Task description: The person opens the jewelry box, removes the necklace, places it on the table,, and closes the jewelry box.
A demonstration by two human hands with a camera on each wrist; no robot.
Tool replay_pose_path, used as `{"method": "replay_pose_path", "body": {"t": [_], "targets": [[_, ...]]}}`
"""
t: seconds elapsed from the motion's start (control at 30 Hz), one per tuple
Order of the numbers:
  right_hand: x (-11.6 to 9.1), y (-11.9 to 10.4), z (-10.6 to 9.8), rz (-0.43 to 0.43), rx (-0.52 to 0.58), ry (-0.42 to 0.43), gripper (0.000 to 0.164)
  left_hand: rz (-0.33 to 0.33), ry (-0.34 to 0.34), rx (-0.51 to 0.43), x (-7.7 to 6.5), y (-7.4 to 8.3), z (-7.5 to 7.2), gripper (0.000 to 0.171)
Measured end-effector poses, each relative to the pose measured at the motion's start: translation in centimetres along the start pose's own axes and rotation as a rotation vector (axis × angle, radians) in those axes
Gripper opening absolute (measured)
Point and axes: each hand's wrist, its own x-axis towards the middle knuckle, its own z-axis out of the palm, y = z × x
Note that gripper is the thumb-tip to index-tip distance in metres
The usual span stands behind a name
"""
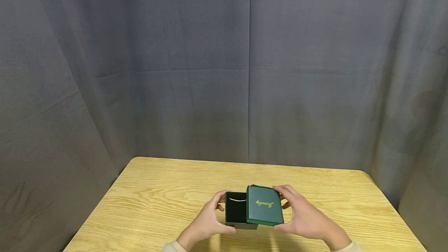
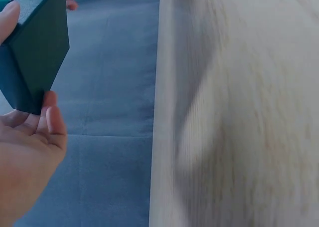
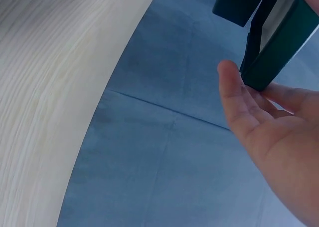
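Your left fingers (image 2: 56, 124) span and grip the box (image 1: 243, 226), right fingers (image 3: 231, 85) the lid (image 1: 265, 213), which tilting could drop between them.

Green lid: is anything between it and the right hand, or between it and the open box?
Nothing visible is. The right hand holds the green lid by its edges, and in the head view it overlaps part of the open box.

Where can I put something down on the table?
The table is bare left of the left hand, right of the right hand, and between the box and the curtain. The front middle is crowded: the hands hold the box and lid there.
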Motion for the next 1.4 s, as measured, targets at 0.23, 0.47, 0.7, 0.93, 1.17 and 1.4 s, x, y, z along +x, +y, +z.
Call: {"method": "replay_pose_path", "body": {"t": [0.23,0.47,0.7,0.93,1.17,1.4], "targets": [[-0.5,0.4,-0.2,0.019,-0.047,0.002,0.089,-0.014,0.006,-0.02,-0.3,-0.2,-0.4,0.096],[-0.9,0.8,-0.7,0.046,-0.058,-0.004,0.089,-0.012,0.011,-0.008,-0.5,-0.4,-0.7,0.097],[-1.5,1.5,-1.1,0.051,-0.063,-0.005,0.088,-0.01,0.015,0.0,-0.6,-0.9,-1.0,0.098],[-2.4,2.4,-1.6,0.081,-0.051,-0.02,0.089,-0.022,0.012,0.0,-0.8,-1.0,-1.4,0.097],[-3.2,3.7,-2.1,0.104,-0.089,-0.019,0.09,-0.05,0.011,0.014,-1.0,-0.9,-1.7,0.098],[-3.9,4.9,-2.4,0.106,-0.111,-0.021,0.091,-0.077,-0.004,0.018,-1.0,-1.1,-2.0,0.098]]}}
